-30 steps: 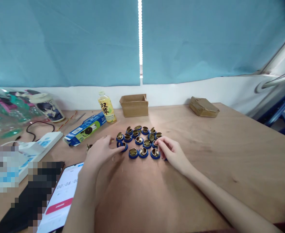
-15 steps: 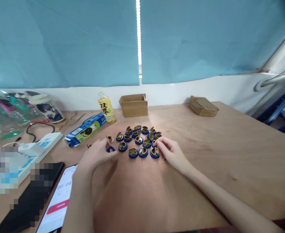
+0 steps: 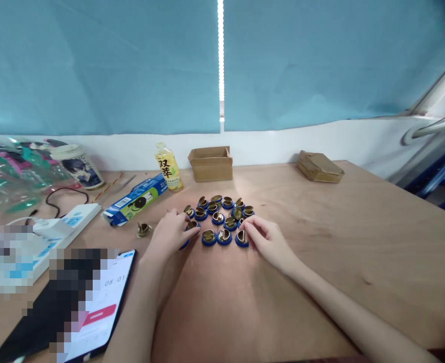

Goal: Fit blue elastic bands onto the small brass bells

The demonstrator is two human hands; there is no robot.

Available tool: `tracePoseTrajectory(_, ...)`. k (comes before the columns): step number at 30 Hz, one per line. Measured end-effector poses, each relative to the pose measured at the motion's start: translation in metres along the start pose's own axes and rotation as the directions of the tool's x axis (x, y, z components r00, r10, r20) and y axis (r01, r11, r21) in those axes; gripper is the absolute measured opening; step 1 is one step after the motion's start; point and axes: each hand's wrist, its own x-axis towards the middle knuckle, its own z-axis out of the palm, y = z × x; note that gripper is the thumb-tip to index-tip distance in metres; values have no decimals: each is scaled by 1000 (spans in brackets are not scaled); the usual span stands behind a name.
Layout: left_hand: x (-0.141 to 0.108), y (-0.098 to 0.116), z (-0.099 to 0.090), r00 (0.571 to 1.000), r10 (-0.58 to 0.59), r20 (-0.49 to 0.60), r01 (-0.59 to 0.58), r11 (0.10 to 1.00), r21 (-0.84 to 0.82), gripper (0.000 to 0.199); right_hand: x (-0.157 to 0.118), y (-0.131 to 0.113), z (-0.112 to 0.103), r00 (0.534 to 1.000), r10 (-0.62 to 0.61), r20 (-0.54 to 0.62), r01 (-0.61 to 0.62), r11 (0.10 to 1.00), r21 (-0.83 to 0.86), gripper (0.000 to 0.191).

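Note:
Several round brass-coloured pieces with blue rims (image 3: 224, 237) form a loose cluster on the wooden table (image 3: 321, 282). At the cluster's left edge is my left hand (image 3: 173, 229), its fingers bent around a blue-rimmed piece (image 3: 185, 244) that shows only in part below the thumb. My right hand (image 3: 262, 237) rests at the right edge, thumb and forefinger pinched together beside a blue-rimmed piece (image 3: 241, 238); whatever is between those fingertips is too small to make out. A separate brass-coloured piece (image 3: 144, 230) lies left of my left hand.
An open cardboard box (image 3: 212, 169), a yellow-labelled bottle (image 3: 168, 169) and a long blue box (image 3: 133, 201) stand behind the cluster. Further right is a closed brown package (image 3: 320, 167). A power strip (image 3: 69, 227) and a lit phone (image 3: 105, 307) lie at the left.
My left hand has moved right, up to the cluster, with the blue-rimmed piece. The loose brass piece at the left is now uncovered. My right hand has hardly moved.

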Motion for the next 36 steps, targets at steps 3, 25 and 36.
tracePoseTrajectory(3,1,-1,1,1000,12,-19,-12,1000,-19,35,-1,-1,1,1000,-9,0,9,1000,-12,26)
tracePoseTrajectory(25,-22,102,13,940,-10,-342,-287,520,-805,30,-1,-6,4,988,80,134,-122,929,349,33)
tracePoseTrajectory(36,-26,108,9,952,49,-302,-291,451,-844,37,5,7,3,999,37,-7,-35,970,241,32)
